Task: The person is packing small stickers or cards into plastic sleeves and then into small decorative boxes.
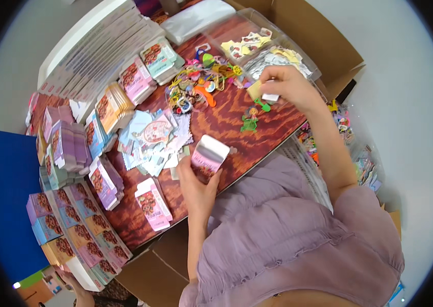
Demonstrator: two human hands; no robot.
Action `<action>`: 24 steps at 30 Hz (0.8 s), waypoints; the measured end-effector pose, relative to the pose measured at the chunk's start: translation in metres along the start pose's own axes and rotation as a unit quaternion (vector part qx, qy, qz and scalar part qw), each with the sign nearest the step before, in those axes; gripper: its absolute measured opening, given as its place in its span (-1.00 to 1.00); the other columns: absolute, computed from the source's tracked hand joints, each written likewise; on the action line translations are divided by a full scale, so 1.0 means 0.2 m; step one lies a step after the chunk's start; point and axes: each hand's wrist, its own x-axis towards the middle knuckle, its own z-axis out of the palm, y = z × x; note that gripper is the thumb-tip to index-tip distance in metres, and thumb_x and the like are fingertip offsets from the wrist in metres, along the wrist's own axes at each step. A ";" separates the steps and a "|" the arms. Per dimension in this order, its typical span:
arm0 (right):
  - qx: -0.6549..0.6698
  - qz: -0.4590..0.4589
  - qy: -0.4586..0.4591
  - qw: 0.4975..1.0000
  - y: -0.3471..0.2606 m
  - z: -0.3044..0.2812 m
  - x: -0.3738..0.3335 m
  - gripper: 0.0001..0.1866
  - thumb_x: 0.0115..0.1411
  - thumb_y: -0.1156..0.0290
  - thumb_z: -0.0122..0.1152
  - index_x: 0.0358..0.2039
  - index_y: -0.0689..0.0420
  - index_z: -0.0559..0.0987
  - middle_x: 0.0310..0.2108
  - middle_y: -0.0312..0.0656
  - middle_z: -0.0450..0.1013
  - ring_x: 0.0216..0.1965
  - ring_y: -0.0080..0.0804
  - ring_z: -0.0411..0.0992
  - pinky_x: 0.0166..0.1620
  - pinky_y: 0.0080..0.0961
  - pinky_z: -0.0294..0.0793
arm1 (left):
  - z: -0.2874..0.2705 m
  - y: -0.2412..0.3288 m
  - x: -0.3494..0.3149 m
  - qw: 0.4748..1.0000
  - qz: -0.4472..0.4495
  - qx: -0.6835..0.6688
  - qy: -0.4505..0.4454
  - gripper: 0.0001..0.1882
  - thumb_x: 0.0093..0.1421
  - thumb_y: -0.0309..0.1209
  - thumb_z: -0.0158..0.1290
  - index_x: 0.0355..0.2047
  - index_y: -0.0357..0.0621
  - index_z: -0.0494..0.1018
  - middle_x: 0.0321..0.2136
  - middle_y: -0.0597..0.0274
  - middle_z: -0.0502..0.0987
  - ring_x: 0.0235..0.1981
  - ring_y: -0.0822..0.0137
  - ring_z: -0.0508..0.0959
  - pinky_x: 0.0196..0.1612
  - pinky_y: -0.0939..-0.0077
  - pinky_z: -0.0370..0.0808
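My left hand (197, 185) is closed around a small pink carton (207, 162), whose top is open and tilted up near the table's front edge. Over at the right, my right hand (289, 86) pinches a small yellowish paper piece (254, 91) and a white one (270, 97). Just below those fingers is a green toy shovel (263, 105); whether it is held or lying there I cannot tell. A small green toy figure (249, 121) lies on the table nearby. Left of my left hand lies another pink carton (153, 204) with its flap open.
Colourful small trinkets (201, 82) are heaped mid-table, beside loose printed cards (150, 138). Flat cartons (111, 108) stand in stacks leftward; filled-out boxes (81, 233) form rows. A clear divided tray (242, 28) holds paper pieces. Another person's hand (73, 286) shows lower left.
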 end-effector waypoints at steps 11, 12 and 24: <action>0.102 0.019 0.044 0.994 0.28 -0.21 0.15 -0.91 0.17 0.43 0.29 -0.40 0.14 0.56 -0.52 -0.38 0.47 -0.62 -0.75 0.30 -0.60 -0.75 0.22 | 0.05 -0.03 0.03 0.981 -0.012 -0.156 -0.118 -0.20 -0.15 -0.44 0.44 0.12 -0.24 0.32 0.04 0.00 0.36 0.05 0.05 0.44 0.09 0.27 0.42; 0.126 0.023 0.028 0.991 0.26 -0.19 0.14 -0.91 0.18 0.43 0.29 -0.38 0.15 0.56 -0.50 -0.36 0.49 -0.61 -0.74 0.31 -0.60 -0.76 0.22 | 0.02 0.05 0.06 0.965 -0.005 -0.203 -0.163 -0.19 -0.18 -0.45 0.45 0.12 -0.18 0.35 0.19 -0.02 0.27 0.16 0.05 0.40 0.13 0.28 0.42; 0.289 -0.011 -0.002 0.957 0.23 -0.23 0.04 -0.89 0.19 0.42 0.31 -0.34 0.13 0.54 -0.53 -0.38 0.44 -0.60 -0.71 0.32 -0.60 -0.74 0.22 | 0.26 0.47 0.59 0.866 0.153 -0.234 -0.414 -0.16 -0.13 -0.31 0.44 0.17 -0.29 0.36 0.38 -0.07 0.11 0.38 0.05 0.17 0.36 0.30 0.14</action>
